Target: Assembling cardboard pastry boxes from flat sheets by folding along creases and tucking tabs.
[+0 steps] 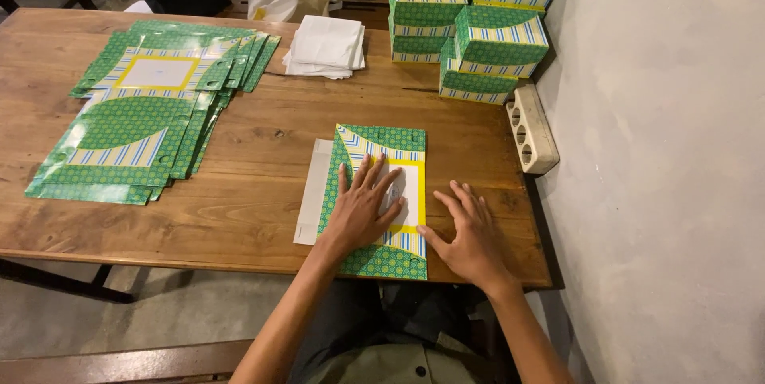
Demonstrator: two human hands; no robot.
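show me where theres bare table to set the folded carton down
Bare wood lies between the fanned stack of flat cartons and the folded carton under the left hand; also behind it, before the white paper pile. A narrow strip runs by the right hand to the power strip. The stacked boxes crowd the far right corner.

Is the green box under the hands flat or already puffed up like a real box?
Flat. The green carton lies pressed on the table under the left hand, unlike the finished boxes stacked behind.
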